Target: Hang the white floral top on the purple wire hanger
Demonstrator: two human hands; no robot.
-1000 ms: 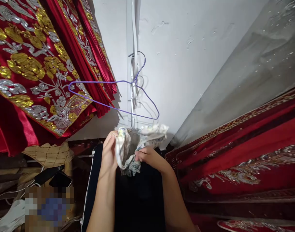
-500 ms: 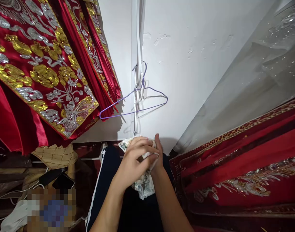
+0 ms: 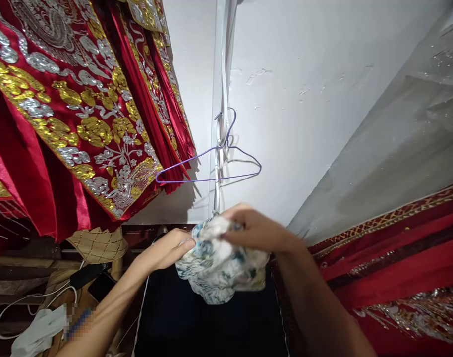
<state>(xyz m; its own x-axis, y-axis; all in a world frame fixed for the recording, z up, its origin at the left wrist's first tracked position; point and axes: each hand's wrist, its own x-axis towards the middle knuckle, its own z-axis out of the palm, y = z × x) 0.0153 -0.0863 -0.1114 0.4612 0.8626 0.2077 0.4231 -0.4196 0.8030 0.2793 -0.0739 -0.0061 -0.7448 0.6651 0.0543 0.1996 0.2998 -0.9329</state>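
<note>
A crumpled white cloth (image 3: 215, 270) with a blue-green pattern is bunched above my dark trousers (image 3: 174, 317). Its left edge is pinched by my left hand (image 3: 170, 249), thumb on top. My right hand (image 3: 251, 229) grips the upper right part; motion blurs it, and some fingers are hidden in the folds. What kind of cloth it is, I cannot tell. Beyond my hands a thin purple clothes hanger (image 3: 208, 180) hangs bare from a white strap (image 3: 224, 59) on the wall.
Red embroidered garments (image 3: 111, 119) hang at the left. More red fabric (image 3: 401, 253) is on the right, below a translucent sheet (image 3: 390, 139). A wooden surface at lower left carries a black phone (image 3: 100, 287), white cables (image 3: 22, 302) and a pale bag (image 3: 40, 332).
My hands have moved apart, and the cloth, bunched between them before, is spread wider. The view has shifted, so the hanger and garments sit a little lower and further right.
</note>
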